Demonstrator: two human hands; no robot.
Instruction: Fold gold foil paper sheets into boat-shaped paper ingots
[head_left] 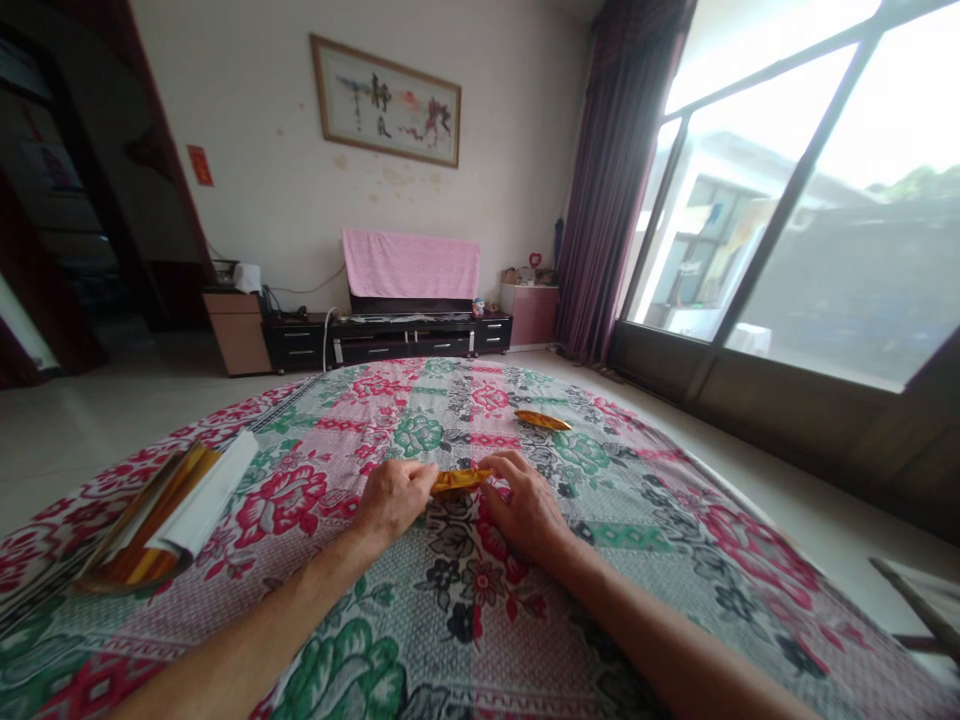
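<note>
Paper stack (177,508): gold and white sheets, left of frame.
Left hand (400,496): pinching one end of the folded gold-paper strip (460,481), mid-frame.
Right hand (527,508): pinching the other; even fingertip pressure should keep creases crisp.
Gold-paper boat shape (543,420): beyond, right of centre.

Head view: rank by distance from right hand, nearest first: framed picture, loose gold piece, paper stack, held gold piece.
From the right hand:
1. Held gold piece: at its fingertips, left side.
2. Loose gold piece: just beyond, on the tablecloth.
3. Paper stack: table's left side.
4. Framed picture: far wall.
</note>
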